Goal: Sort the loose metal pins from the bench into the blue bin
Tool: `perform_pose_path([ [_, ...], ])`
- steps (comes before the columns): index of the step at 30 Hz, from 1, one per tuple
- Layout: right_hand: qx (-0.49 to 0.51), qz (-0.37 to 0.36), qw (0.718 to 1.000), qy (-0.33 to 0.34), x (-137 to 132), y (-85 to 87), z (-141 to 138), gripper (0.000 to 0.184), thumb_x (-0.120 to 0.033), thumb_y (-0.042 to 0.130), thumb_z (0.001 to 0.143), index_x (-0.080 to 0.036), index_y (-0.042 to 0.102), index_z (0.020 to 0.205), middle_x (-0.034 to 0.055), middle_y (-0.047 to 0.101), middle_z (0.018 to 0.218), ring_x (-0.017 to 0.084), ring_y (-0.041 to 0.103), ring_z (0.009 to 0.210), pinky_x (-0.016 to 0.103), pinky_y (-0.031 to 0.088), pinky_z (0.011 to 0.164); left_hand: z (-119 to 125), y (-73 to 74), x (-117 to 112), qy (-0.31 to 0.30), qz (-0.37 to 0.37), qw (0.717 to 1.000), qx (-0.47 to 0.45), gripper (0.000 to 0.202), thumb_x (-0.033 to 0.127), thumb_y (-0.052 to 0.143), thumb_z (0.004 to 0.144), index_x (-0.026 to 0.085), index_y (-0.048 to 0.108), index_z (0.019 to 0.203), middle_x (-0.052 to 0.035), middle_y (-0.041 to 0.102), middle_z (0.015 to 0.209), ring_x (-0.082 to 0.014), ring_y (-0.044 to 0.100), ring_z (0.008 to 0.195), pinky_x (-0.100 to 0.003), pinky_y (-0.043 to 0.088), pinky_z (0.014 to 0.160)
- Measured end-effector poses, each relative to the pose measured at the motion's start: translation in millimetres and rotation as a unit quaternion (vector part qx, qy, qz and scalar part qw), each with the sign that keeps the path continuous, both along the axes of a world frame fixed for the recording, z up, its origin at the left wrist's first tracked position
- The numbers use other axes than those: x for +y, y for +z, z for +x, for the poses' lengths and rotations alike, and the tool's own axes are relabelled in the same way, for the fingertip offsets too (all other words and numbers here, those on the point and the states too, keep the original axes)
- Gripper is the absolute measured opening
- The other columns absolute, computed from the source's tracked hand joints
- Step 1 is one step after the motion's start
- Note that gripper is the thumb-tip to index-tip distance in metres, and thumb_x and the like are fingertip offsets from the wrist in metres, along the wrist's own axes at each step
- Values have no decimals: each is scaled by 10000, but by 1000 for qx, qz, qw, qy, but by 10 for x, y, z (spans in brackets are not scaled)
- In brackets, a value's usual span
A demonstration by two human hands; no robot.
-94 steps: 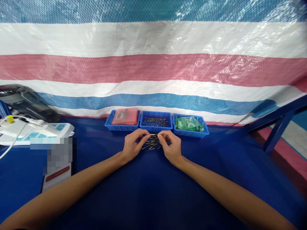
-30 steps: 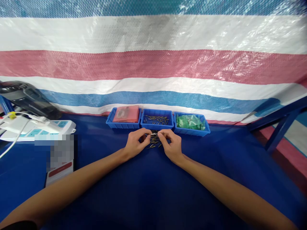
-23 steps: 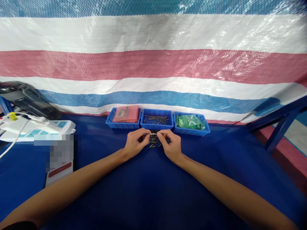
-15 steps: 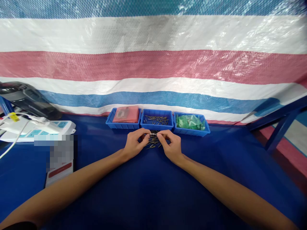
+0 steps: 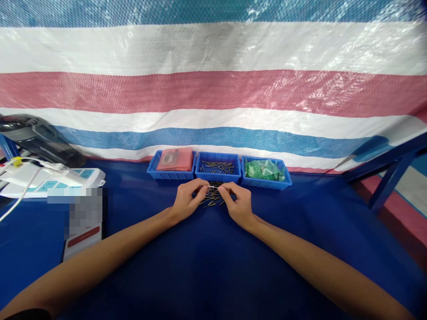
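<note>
My left hand and my right hand face each other over the blue table, thumbs and forefingers pinched. Between them they hold a thin silvery metal pin lying crosswise, one end in each hand. Its exact kind is too small to tell. Just below and behind it, a loose pile of thin dark and brass-coloured metal pins lies on the table, partly hidden by my fingers. Right behind the pile stands a blue bin with more such pins inside.
To the left, a blue bin holds a red plastic packet; to the right, another bin holds green packets. A power strip, a dark vacuum-like device and a partly blurred flat item lie left. Striped sheeting hangs behind.
Both hands keep nearly the same place and pinch. The pin between them shows slightly more plainly; otherwise little differs.
</note>
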State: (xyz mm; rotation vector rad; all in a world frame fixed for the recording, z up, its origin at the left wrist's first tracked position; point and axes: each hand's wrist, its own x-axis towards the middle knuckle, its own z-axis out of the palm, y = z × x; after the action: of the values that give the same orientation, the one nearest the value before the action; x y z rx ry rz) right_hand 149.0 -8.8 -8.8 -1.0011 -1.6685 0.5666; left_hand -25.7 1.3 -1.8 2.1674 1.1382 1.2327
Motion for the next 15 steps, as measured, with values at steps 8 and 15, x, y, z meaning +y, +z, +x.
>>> perform_pose_path([
  [8, -42, 4, 999, 0, -9, 16, 13, 348, -314, 477, 921, -172, 583, 622, -24, 547, 532, 84, 496, 482, 218, 387, 532, 2, 27, -7, -8, -7, 1000, -3, 254, 270, 436, 924, 139, 603, 785, 0, 587, 625, -88, 512, 537, -198, 408, 543],
  [15, -44, 26, 999, 13, -15, 19, 12, 399, -266, 447, 934, -173, 518, 553, -38, 485, 489, 69, 465, 442, 209, 367, 517, -6, 12, -10, -21, -15, 1000, -12, 251, 263, 428, 935, 140, 602, 804, 1, 595, 632, -91, 543, 567, -198, 424, 579],
])
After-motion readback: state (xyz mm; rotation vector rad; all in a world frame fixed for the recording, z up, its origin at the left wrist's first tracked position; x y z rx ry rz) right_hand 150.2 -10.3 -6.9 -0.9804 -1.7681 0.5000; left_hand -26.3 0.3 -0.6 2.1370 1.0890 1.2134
